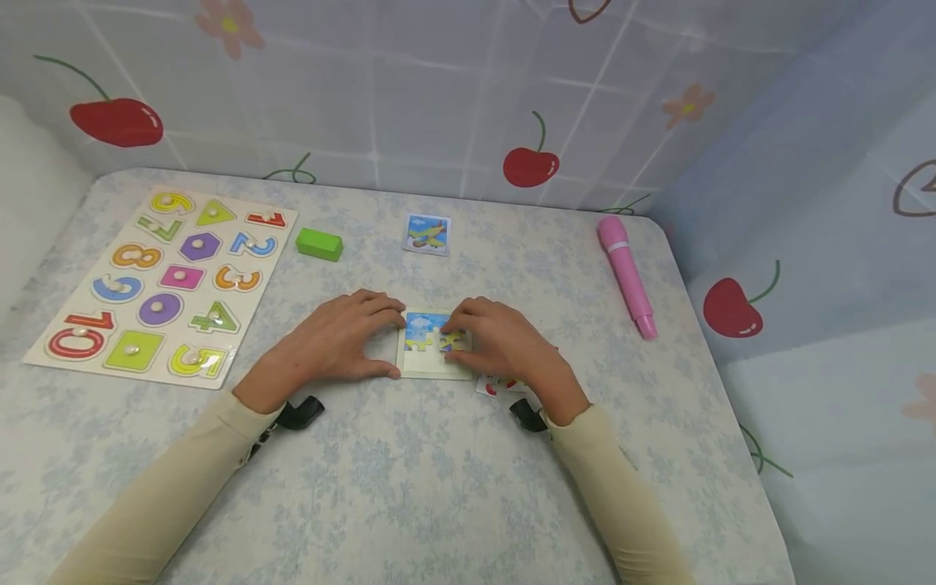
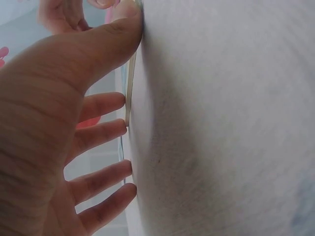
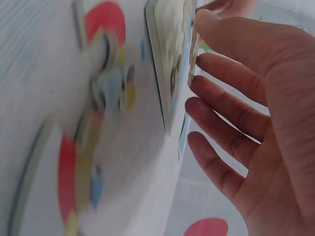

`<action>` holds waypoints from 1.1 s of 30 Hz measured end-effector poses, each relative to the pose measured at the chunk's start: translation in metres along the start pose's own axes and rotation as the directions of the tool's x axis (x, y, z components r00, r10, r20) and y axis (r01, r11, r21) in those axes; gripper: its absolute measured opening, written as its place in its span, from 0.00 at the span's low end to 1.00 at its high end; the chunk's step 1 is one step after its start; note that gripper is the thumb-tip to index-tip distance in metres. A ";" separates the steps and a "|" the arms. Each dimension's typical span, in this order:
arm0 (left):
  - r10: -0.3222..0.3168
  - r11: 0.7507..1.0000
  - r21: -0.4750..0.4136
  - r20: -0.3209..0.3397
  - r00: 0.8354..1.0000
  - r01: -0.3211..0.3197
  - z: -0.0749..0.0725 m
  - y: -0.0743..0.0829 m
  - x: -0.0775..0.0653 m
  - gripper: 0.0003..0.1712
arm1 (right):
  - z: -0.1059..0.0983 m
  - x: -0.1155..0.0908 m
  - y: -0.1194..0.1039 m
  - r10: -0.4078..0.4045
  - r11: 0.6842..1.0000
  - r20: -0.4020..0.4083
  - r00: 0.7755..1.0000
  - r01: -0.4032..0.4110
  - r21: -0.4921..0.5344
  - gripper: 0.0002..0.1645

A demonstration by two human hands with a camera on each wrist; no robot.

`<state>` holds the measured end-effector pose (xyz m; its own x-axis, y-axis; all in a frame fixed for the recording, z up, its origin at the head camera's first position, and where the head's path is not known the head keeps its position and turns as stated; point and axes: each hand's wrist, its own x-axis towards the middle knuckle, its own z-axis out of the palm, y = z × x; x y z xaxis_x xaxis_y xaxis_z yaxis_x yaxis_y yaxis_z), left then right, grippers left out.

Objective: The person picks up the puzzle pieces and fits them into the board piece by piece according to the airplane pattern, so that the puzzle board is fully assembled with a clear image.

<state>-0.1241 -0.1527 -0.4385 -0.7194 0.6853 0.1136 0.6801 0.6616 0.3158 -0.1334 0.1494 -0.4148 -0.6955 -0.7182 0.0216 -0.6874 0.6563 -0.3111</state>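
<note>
A small jigsaw tray [image 1: 435,374] with a pale rim lies flat in front of me, blue sky pieces [image 1: 419,323] set in its upper part. My left hand [image 1: 338,337] touches the tray's left edge with thumb and fingertips, its fingers fairly straight in the left wrist view. Over the tray's right side, my right hand [image 1: 504,341] pinches a puzzle piece [image 1: 450,341] between thumb and fingers. That piece shows edge-on in the right wrist view, slightly off the tray. Loose puzzle pieces [image 1: 488,385] with red patches lie partly hidden beneath the right hand.
Beyond the tray lies an airplane picture card [image 1: 427,234]. A green block [image 1: 319,244] sits near a number-and-shape peg board [image 1: 157,284] on the left. To the right is a pink microphone-shaped toy [image 1: 627,276]. A cherry-print curtain [image 1: 439,97] hangs behind the table.
</note>
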 end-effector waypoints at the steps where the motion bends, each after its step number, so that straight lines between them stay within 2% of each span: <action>1: 0.001 1.000 -0.002 -0.001 1.000 -0.001 0.000 0.000 0.000 0.43 | 0.001 0.002 -0.001 -0.002 1.000 0.004 1.000 0.002 -0.006 0.22; 8: 0.008 1.000 -0.005 -0.006 1.000 -0.008 0.000 0.000 0.000 0.43 | 0.007 0.011 -0.007 -0.009 0.997 0.017 1.000 0.011 -0.074 0.22; 15: 0.010 1.000 -0.007 -0.004 1.000 -0.010 0.000 0.000 0.000 0.42 | 0.008 0.015 -0.013 -0.015 0.995 0.020 1.000 0.017 -0.096 0.23; 33: 0.013 1.000 0.003 -0.002 1.000 -0.013 0.000 -0.001 0.001 0.43 | 0.009 0.014 -0.015 -0.001 0.997 0.038 0.999 0.004 -0.075 0.20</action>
<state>-0.1252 -0.1525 -0.4390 -0.7106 0.6933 0.1199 0.6899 0.6532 0.3118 -0.1308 0.1270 -0.4179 -0.6865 -0.7270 -0.0143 -0.7037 0.6693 -0.2384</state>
